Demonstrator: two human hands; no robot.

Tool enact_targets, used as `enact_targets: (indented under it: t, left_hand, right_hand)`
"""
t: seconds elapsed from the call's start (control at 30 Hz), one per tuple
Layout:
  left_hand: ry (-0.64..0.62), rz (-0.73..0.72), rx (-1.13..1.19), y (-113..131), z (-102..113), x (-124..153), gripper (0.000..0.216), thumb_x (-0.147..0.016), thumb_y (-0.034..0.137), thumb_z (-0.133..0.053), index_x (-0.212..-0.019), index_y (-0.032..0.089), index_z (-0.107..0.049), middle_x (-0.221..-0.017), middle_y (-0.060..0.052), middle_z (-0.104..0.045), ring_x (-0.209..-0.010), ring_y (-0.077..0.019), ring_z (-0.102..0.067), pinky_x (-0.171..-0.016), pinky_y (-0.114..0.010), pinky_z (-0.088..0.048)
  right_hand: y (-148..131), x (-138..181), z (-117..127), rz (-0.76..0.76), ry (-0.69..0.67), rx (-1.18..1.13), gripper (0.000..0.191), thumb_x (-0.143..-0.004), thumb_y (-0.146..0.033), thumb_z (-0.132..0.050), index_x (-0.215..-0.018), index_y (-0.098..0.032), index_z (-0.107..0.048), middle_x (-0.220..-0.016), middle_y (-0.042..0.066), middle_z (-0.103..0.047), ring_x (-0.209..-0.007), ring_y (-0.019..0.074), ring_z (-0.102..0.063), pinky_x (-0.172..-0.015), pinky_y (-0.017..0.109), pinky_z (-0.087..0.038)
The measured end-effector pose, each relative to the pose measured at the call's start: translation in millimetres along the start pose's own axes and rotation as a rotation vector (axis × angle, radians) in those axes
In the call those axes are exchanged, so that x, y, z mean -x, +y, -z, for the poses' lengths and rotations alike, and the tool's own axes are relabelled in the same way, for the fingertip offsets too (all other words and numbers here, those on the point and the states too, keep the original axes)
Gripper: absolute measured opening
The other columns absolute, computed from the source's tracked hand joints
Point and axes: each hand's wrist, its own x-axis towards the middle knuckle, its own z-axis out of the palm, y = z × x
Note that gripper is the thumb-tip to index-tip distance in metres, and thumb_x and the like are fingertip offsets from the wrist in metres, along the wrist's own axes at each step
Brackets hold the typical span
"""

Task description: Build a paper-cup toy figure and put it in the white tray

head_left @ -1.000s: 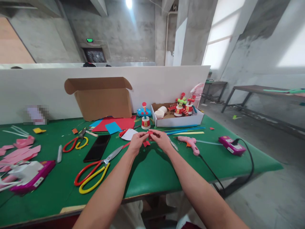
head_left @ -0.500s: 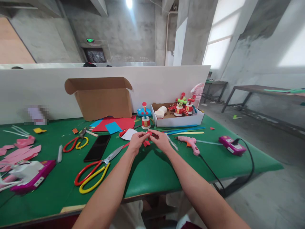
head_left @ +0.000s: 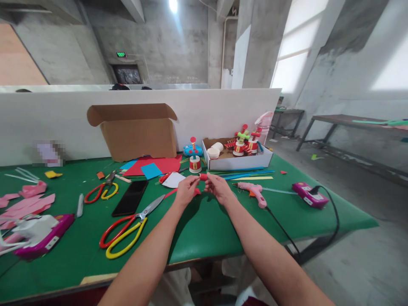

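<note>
Between my two hands is a small red paper piece [head_left: 203,177] that looks curved or rolled. My left hand [head_left: 187,189] pinches its left end, and the fingers of my right hand [head_left: 218,187] are closed on its right end. Below the fingers, a red paper scrap [head_left: 197,192] lies on the green table, partly hidden by my left hand. Just beyond stands a paper-cup figure [head_left: 195,163] with a red and white base and a red disc on top. Large scissors [head_left: 140,216] with red and yellow handles lie left of my left forearm.
Right of my hands lies a pink glue gun [head_left: 253,190], its cord running off the table edge. A purple power strip [head_left: 310,194] sits farther right. Behind are an open white box [head_left: 242,162] with cup figures and a brown cardboard box [head_left: 140,138]. A black phone [head_left: 130,198] lies left.
My hands have drawn slightly apart, the right one moving a little rightward. More of the red paper piece now shows between the fingers.
</note>
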Motion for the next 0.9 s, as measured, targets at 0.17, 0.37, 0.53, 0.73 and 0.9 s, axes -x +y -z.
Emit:
enact_targets:
  t: [0.17, 0.37, 0.53, 0.73, 0.9]
  left_hand:
    - [0.007, -0.032, 0.029, -1, -1, 1, 0.016, -0.076, 0.034, -0.061, -0.078, 0.023, -0.073, -0.074, -0.004, -0.067, -0.072, -0.0185, -0.059, -0.071, -0.029, -0.046]
    - [0.012, -0.001, 0.059, 2, -2, 1, 0.012, -0.072, 0.032, -0.066, -0.072, 0.022, -0.071, -0.077, -0.005, -0.070, -0.076, -0.0193, -0.061, -0.076, -0.031, -0.048]
    - [0.104, 0.115, 0.114, 5, 1, -1, 0.023, -0.074, 0.036, -0.062, -0.090, 0.020, -0.069, -0.077, -0.002, -0.068, -0.065, -0.0144, -0.058, -0.066, -0.027, -0.048]
    - [0.098, 0.127, 0.108, 1, 2, -2, 0.026, -0.076, 0.037, -0.062, -0.092, 0.018, -0.068, -0.072, -0.001, -0.064, -0.062, -0.0128, -0.053, -0.062, -0.025, -0.045]
    - [0.039, 0.119, 0.118, 3, -1, -1, 0.034, -0.072, 0.036, -0.067, -0.101, 0.019, -0.066, -0.082, -0.002, -0.064, -0.060, -0.0106, -0.049, -0.062, -0.025, -0.045]
  right_hand:
    - [4, -2, 3, -0.001, -0.036, -0.057, 0.029, -0.058, -0.038, -0.081, -0.077, -0.020, -0.068, -0.061, -0.005, -0.061, -0.048, 0.0062, -0.053, -0.052, 0.022, -0.052]
    - [6, -5, 5, -0.010, -0.086, -0.166, 0.024, -0.059, -0.031, -0.082, -0.074, -0.019, -0.069, -0.070, -0.002, -0.069, -0.061, 0.0087, -0.063, -0.066, 0.022, -0.055]
    - [6, -11, 9, 0.012, -0.066, -0.302, 0.010, -0.070, -0.024, -0.074, -0.077, -0.017, -0.069, -0.077, 0.002, -0.073, -0.075, 0.0128, -0.068, -0.079, 0.026, -0.057]
    - [3, -12, 13, -0.044, -0.077, -0.385, 0.006, -0.077, -0.016, -0.065, -0.079, -0.015, -0.070, -0.082, 0.007, -0.074, -0.082, 0.0165, -0.069, -0.082, 0.028, -0.057]
    - [0, -5, 6, -0.051, -0.058, -0.398, 0.006, -0.079, -0.018, -0.065, -0.078, -0.016, -0.070, -0.080, 0.003, -0.074, -0.076, 0.0123, -0.068, -0.081, 0.024, -0.056]
